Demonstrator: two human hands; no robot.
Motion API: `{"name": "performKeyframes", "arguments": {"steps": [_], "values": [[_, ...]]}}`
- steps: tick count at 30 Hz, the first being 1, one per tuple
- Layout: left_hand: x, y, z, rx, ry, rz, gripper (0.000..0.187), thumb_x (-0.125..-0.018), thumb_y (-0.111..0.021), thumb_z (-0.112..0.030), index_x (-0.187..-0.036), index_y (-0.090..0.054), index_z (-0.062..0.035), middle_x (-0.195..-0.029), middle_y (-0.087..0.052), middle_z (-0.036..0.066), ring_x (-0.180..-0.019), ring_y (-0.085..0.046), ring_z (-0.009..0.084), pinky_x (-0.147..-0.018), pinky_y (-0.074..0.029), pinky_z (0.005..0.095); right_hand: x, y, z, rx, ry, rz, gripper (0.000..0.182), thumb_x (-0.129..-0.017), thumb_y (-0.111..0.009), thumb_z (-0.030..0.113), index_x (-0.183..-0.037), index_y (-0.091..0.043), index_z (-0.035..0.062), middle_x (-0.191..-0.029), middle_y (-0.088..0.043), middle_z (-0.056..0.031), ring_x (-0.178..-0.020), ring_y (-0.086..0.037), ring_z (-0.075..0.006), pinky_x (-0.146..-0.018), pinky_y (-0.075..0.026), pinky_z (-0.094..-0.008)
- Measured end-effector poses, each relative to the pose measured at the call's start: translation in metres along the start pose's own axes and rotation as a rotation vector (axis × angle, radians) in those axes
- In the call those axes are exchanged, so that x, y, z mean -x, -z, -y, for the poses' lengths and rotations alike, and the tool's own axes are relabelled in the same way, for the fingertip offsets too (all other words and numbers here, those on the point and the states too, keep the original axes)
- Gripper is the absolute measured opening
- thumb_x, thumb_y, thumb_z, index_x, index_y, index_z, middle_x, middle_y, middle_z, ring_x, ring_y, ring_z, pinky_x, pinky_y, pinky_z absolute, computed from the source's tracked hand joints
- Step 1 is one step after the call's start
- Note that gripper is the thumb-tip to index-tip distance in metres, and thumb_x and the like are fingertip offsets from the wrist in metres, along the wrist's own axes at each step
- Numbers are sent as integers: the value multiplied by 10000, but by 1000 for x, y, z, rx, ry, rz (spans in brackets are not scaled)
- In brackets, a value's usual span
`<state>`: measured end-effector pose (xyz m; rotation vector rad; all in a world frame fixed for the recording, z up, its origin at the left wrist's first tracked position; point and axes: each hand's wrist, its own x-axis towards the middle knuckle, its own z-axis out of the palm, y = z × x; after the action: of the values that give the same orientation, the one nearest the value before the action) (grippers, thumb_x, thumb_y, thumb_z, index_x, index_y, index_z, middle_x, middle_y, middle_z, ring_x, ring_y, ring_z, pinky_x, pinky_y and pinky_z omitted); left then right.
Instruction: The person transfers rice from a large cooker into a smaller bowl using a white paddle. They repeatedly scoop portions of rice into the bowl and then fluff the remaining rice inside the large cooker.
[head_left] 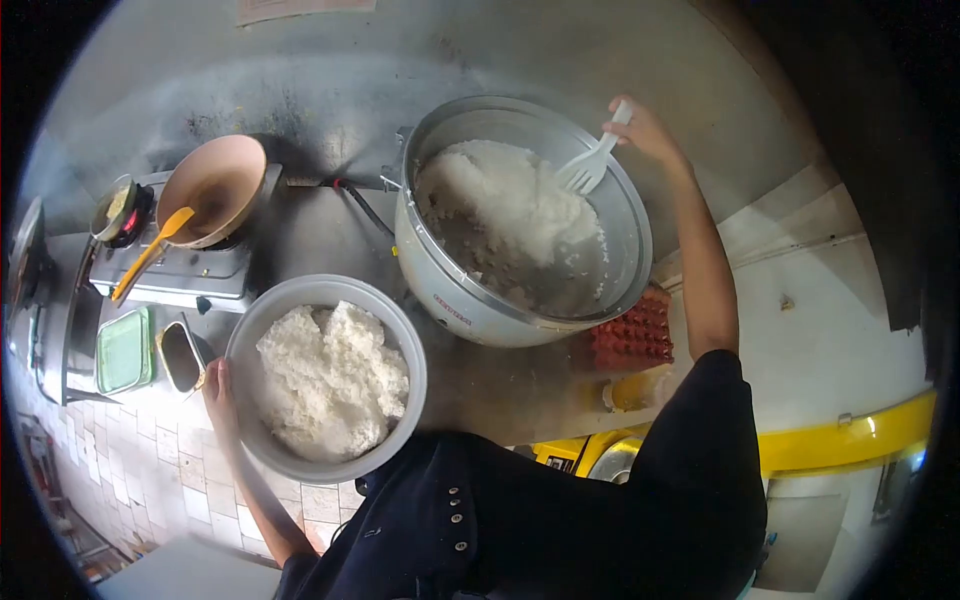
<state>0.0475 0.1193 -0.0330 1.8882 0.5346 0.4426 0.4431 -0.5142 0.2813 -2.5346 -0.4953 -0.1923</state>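
Observation:
In my right hand [645,130] is the handle of a white slotted rice paddle [590,168], its pronged head touching the cooked rice [500,195] inside a large rice cooker [455,312]. The cooker stands without a lid, and rice is heaped toward its back with grains stuck along the wall. My left hand [220,392] grips the left rim of a round grey metal pot [412,350], fingers closed on the edge. Clumped white rice [335,385] fills much of this pot, which is close to my body.
At the left, a wide pan [215,180] and a small pan [115,205] sit on a gas stove [180,270], with an orange spatula [150,255]. A green-rimmed container [125,350] and a metal container [183,358] stand below. Red egg trays [640,335] are right of the cooker.

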Motion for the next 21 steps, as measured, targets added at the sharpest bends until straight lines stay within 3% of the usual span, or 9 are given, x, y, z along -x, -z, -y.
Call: {"name": "performKeyframes", "arguments": {"steps": [4,7,14,16,17,19,21], "values": [[2,0,-8,-33,29,-22,378,-976,-516,-330,-1031,-604,34,-930,-593,61,-895,-516,142,-837,-398,287,-1,3,13,122,-57,-230,292,-795,-738,146,-988,-561,17,-853,-662,-125,-718,-661,-191,-603,-531,-306],[3,0,-13,-28,12,-16,391,-977,-512,-334,-1034,-607,41,-927,-592,66,-884,-515,149,-838,-398,292,-11,-15,-26,94,25,-308,300,-788,-747,152,-979,-566,9,-830,-660,-143,-701,-664,-206,-592,-535,-327],[3,-1,-9,-20,-16,-22,409,-985,-461,-358,-1020,-591,28,-891,-582,108,-850,-520,209,-803,-408,323,-3,-46,-21,183,-152,-284,314,-750,-772,170,-941,-592,-3,-861,-665,-182,-763,-677,-287,-693,-528,-377],[4,-2,-16,-33,38,-6,419,-984,-455,-371,-1027,-591,22,-886,-585,108,-854,-527,208,-811,-408,327,-2,-37,1,515,-70,-216,320,-724,-788,202,-919,-643,-7,-874,-669,-201,-798,-672,-320,-746,-515,-403],[5,-2,-20,-42,44,1,419,-984,-455,-371,-1027,-591,22,-886,-585,108,-854,-527,208,-811,-408,327,-8,-34,5,511,-80,-207,320,-724,-788,202,-919,-643,-7,-874,-669,-201,-798,-672,-320,-746,-515,-403],[5,-5,-30,-119,32,-31,413,-980,-464,-375,-1002,-592,17,-835,-585,93,-805,-534,195,-759,-424,329,-31,-27,2,815,-167,153,316,-708,-796,230,-901,-689,3,-882,-673,-212,-835,-665,-345,-765,-513,-415],[6,-4,-47,-147,106,10,406,-988,-459,-353,-1046,-582,29,-877,-585,88,-833,-526,187,-788,-417,320,-58,-28,-20,971,-69,258,307,-709,-794,237,-894,-700,11,-882,-676,-206,-852,-663,-341,-773,-513,-416]]}}
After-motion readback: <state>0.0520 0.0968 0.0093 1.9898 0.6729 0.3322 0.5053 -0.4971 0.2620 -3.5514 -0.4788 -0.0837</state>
